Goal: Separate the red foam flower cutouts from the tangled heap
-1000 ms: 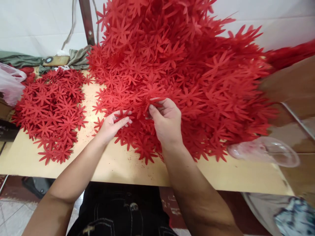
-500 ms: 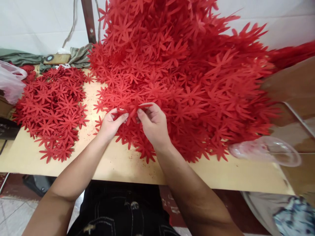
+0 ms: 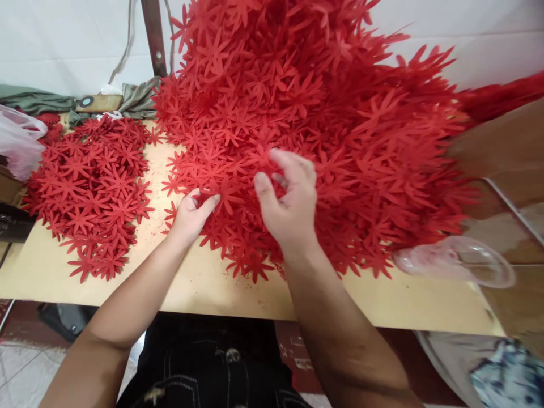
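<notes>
A large heap of red flower-shaped pieces [image 3: 255, 119] with thin pointed petals covers the middle and right of the table. At the heap's front left edge, my left hand [image 3: 195, 214] pinches a red flower piece [image 3: 229, 195] between thumb and fingers. To its right, my right hand [image 3: 291, 195] hovers over the heap, thumb and fingers apart, with nothing visible between them. A smaller, flatter pile of darker red flower pieces [image 3: 96, 190] lies on the left of the table.
The pale wooden table [image 3: 204, 289] has red crumbs on it. A clear plastic cup [image 3: 459, 260] lies at the right, beside cardboard boxes [image 3: 505, 141]. At the left are a plastic bag [image 3: 19, 141], a phone-like object [image 3: 100, 102] and grey-green cloth [image 3: 36, 99].
My right hand has let go of the flower piece and moved right and slightly up, its fingers opening. My left hand stays nearly in place, still pinching.
</notes>
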Action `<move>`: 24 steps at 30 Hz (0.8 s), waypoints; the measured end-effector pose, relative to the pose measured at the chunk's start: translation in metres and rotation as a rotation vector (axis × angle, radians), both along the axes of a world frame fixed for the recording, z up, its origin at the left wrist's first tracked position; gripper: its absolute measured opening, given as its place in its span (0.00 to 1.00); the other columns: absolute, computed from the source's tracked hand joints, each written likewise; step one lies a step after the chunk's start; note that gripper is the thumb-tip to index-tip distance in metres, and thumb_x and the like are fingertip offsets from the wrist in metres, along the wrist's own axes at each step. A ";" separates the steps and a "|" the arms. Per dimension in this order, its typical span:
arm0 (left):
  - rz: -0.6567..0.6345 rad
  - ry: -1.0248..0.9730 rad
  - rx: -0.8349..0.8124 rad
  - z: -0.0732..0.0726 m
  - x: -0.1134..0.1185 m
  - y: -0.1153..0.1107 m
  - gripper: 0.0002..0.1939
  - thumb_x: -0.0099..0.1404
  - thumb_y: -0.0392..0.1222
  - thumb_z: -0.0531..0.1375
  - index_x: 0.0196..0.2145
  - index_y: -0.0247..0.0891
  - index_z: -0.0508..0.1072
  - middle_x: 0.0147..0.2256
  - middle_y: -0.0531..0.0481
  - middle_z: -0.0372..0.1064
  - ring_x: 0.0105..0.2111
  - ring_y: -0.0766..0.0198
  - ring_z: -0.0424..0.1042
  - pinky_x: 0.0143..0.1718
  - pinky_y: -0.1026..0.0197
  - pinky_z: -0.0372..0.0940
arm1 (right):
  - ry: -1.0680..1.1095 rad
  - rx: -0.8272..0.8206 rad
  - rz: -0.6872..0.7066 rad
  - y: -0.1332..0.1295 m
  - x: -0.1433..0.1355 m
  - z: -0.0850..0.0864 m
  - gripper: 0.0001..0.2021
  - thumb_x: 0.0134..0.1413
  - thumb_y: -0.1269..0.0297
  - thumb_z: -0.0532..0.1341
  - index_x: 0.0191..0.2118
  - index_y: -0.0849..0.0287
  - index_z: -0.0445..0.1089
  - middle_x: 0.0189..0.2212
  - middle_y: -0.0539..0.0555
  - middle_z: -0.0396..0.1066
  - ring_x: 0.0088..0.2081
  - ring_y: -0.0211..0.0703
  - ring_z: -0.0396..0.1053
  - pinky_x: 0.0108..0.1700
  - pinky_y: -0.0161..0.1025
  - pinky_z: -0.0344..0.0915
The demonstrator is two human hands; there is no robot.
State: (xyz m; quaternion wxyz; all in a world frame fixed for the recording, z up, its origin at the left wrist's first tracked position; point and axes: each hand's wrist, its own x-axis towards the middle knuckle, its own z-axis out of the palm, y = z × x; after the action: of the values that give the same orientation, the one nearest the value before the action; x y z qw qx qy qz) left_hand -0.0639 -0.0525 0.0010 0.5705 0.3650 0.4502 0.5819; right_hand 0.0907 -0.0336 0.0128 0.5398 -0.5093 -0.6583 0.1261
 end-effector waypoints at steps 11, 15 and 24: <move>-0.001 0.006 0.066 -0.006 0.001 0.001 0.18 0.46 0.50 0.68 0.30 0.35 0.74 0.28 0.53 0.75 0.32 0.70 0.71 0.40 0.65 0.66 | 0.504 -0.473 0.476 -0.008 -0.031 -0.007 0.14 0.43 0.52 0.65 0.29 0.58 0.67 0.25 0.49 0.70 0.30 0.38 0.68 0.38 0.39 0.68; -0.010 0.007 0.039 -0.003 0.001 0.000 0.21 0.43 0.54 0.69 0.28 0.36 0.73 0.24 0.56 0.72 0.27 0.71 0.70 0.35 0.66 0.65 | 0.475 -0.474 0.390 -0.008 -0.028 -0.005 0.17 0.44 0.49 0.64 0.25 0.58 0.65 0.21 0.48 0.65 0.24 0.34 0.62 0.28 0.35 0.62; -0.002 -0.032 -0.014 0.006 0.000 -0.002 0.25 0.37 0.52 0.72 0.31 0.37 0.72 0.29 0.56 0.72 0.29 0.72 0.69 0.37 0.66 0.65 | 0.327 -0.385 0.308 -0.010 -0.022 -0.001 0.24 0.51 0.45 0.58 0.19 0.57 0.49 0.17 0.44 0.45 0.21 0.30 0.45 0.23 0.34 0.47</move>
State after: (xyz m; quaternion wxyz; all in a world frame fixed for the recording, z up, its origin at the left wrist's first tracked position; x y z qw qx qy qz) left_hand -0.0643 -0.0546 0.0073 0.5804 0.3523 0.4448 0.5841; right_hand 0.0684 -0.0437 0.0118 0.5068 -0.4693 -0.5960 0.4094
